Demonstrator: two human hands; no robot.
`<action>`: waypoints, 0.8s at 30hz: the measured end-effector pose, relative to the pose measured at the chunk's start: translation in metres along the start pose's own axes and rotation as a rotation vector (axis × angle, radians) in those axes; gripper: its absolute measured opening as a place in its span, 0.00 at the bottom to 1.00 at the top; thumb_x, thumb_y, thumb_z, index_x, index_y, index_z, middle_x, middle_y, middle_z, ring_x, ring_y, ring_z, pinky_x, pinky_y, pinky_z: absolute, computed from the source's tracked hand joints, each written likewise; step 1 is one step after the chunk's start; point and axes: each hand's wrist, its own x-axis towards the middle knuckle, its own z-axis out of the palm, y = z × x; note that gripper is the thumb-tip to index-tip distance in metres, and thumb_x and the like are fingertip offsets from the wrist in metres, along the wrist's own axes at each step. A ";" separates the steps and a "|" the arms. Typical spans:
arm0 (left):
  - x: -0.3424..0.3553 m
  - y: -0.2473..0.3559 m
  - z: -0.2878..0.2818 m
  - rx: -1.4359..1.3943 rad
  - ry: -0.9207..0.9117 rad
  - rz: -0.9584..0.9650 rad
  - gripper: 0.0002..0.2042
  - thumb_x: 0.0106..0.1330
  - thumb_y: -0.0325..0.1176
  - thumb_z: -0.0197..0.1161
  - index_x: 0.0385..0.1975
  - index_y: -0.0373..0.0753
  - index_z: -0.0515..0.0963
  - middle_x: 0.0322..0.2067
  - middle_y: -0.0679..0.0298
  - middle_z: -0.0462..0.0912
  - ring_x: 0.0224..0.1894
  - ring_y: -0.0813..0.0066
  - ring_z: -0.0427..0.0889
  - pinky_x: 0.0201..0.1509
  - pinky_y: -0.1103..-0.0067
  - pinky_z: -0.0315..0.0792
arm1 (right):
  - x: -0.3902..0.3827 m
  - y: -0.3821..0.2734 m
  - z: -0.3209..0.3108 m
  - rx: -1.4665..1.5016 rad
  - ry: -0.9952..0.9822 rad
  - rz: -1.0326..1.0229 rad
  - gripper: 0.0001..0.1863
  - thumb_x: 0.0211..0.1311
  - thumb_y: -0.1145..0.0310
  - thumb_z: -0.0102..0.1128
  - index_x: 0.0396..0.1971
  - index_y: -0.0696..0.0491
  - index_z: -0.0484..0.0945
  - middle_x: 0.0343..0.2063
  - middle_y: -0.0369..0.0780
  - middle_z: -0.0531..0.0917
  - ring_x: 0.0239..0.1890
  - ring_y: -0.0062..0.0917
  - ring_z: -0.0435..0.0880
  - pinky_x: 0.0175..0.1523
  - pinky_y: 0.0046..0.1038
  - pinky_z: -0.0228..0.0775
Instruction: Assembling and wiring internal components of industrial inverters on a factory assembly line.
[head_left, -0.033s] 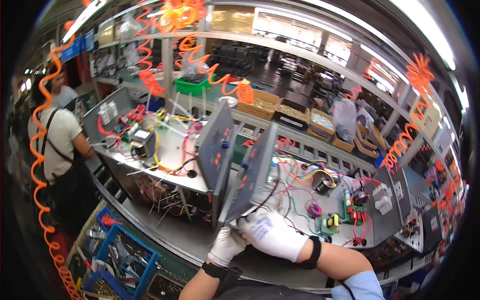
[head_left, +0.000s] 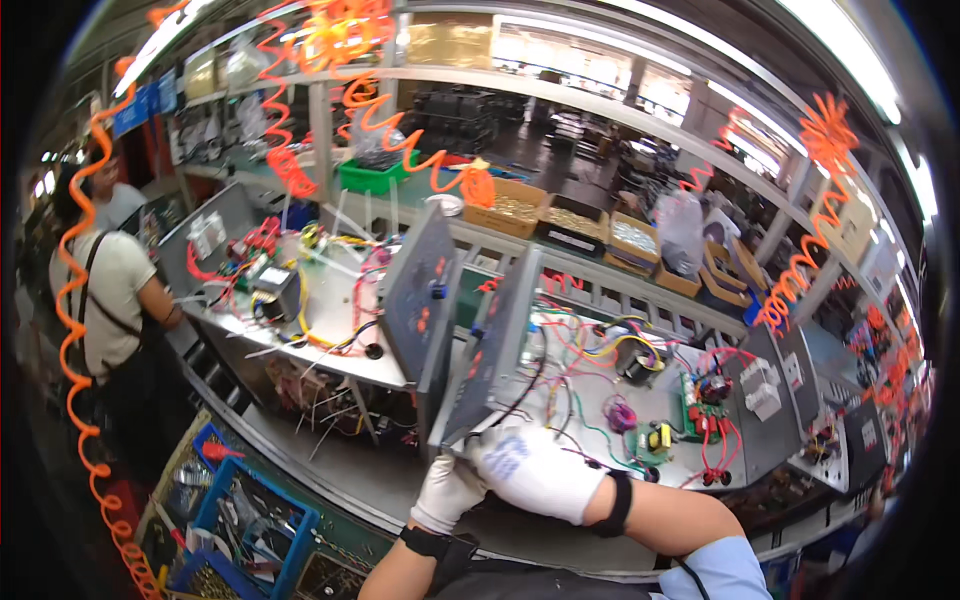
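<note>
Both my hands wear white gloves and meet at the near lower corner of an upright grey panel (head_left: 490,350). The panel stands at the left end of an open electrical chassis (head_left: 590,415) with coloured wires, a transformer (head_left: 638,362) and a green circuit board (head_left: 700,405). My left hand (head_left: 448,493) has its fingers drawn together just below the panel's corner. Above and right of it, my right hand (head_left: 535,473) is curled, its back toward me, fingertips against the same corner. What the fingers pinch is hidden. A black cable (head_left: 528,385) runs down the panel's inner side to the right hand.
A second wired chassis (head_left: 325,310) with its own grey panel (head_left: 415,300) stands to the left. Blue trays (head_left: 255,520) of tools and small parts lie at lower left. Cardboard boxes (head_left: 515,210) line the back; orange coiled hoses (head_left: 75,290) hang around. A person (head_left: 115,290) stands at far left.
The whole view has shifted slightly, so the scene sits a little further left. My hands stay together at the panel's corner with almost the same pose.
</note>
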 end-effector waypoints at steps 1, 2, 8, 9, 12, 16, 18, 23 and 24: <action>0.001 0.002 -0.002 0.137 0.005 -0.017 0.27 0.62 0.43 0.57 0.60 0.38 0.67 0.58 0.60 0.73 0.59 0.64 0.70 0.66 0.65 0.60 | -0.004 0.005 0.013 0.030 0.105 -0.055 0.08 0.51 0.67 0.56 0.29 0.55 0.76 0.21 0.42 0.77 0.25 0.33 0.80 0.26 0.33 0.70; -0.002 0.005 0.011 0.069 -0.375 -0.085 0.27 0.62 0.37 0.56 0.62 0.37 0.65 0.63 0.59 0.68 0.67 0.63 0.62 0.72 0.64 0.52 | -0.005 0.002 0.009 -0.006 0.124 -0.054 0.07 0.51 0.67 0.55 0.28 0.55 0.76 0.22 0.42 0.77 0.25 0.33 0.80 0.28 0.33 0.70; -0.011 0.011 0.012 0.197 -0.012 -0.030 0.19 0.64 0.40 0.61 0.52 0.39 0.72 0.53 0.59 0.75 0.56 0.61 0.73 0.62 0.61 0.64 | -0.038 0.040 -0.078 0.375 0.348 0.015 0.10 0.58 0.67 0.56 0.36 0.56 0.79 0.25 0.43 0.80 0.28 0.35 0.81 0.34 0.34 0.73; -0.016 0.010 0.012 0.260 0.098 0.002 0.18 0.65 0.41 0.60 0.51 0.40 0.72 0.51 0.59 0.76 0.55 0.61 0.74 0.60 0.61 0.66 | -0.052 0.060 -0.094 0.409 0.390 0.084 0.09 0.60 0.66 0.56 0.36 0.54 0.79 0.27 0.44 0.81 0.29 0.36 0.82 0.34 0.35 0.73; -0.023 0.009 0.014 0.427 0.079 0.116 0.16 0.66 0.41 0.60 0.49 0.40 0.72 0.46 0.59 0.78 0.48 0.63 0.79 0.54 0.64 0.72 | -0.095 0.120 -0.112 0.495 0.397 0.430 0.12 0.59 0.65 0.57 0.39 0.54 0.80 0.33 0.44 0.83 0.35 0.36 0.83 0.41 0.31 0.74; -0.046 0.002 0.016 1.028 0.236 0.237 0.07 0.66 0.28 0.56 0.39 0.32 0.73 0.33 0.55 0.81 0.34 0.66 0.83 0.38 0.74 0.79 | -0.125 0.138 -0.100 0.462 0.062 0.526 0.12 0.59 0.65 0.56 0.40 0.53 0.79 0.34 0.44 0.83 0.38 0.35 0.83 0.45 0.30 0.73; -0.064 0.011 -0.004 1.281 0.440 0.090 0.05 0.65 0.27 0.57 0.35 0.30 0.74 0.28 0.57 0.81 0.30 0.69 0.83 0.34 0.78 0.79 | -0.129 0.126 -0.101 0.438 -0.052 0.485 0.12 0.58 0.63 0.56 0.39 0.53 0.80 0.34 0.44 0.83 0.40 0.37 0.82 0.46 0.33 0.73; -0.103 0.049 -0.064 1.682 0.659 0.117 0.07 0.63 0.27 0.58 0.35 0.29 0.78 0.26 0.61 0.82 0.25 0.77 0.81 0.28 0.83 0.74 | -0.122 0.132 -0.080 0.304 -0.025 0.457 0.12 0.57 0.62 0.58 0.37 0.53 0.79 0.32 0.45 0.82 0.39 0.39 0.82 0.44 0.36 0.73; -0.106 0.049 -0.054 1.647 0.733 0.108 0.06 0.63 0.26 0.58 0.34 0.30 0.78 0.24 0.62 0.81 0.24 0.78 0.81 0.27 0.84 0.73 | -0.117 0.131 -0.079 0.302 -0.053 0.445 0.12 0.57 0.62 0.57 0.37 0.53 0.79 0.31 0.45 0.82 0.39 0.39 0.82 0.44 0.36 0.73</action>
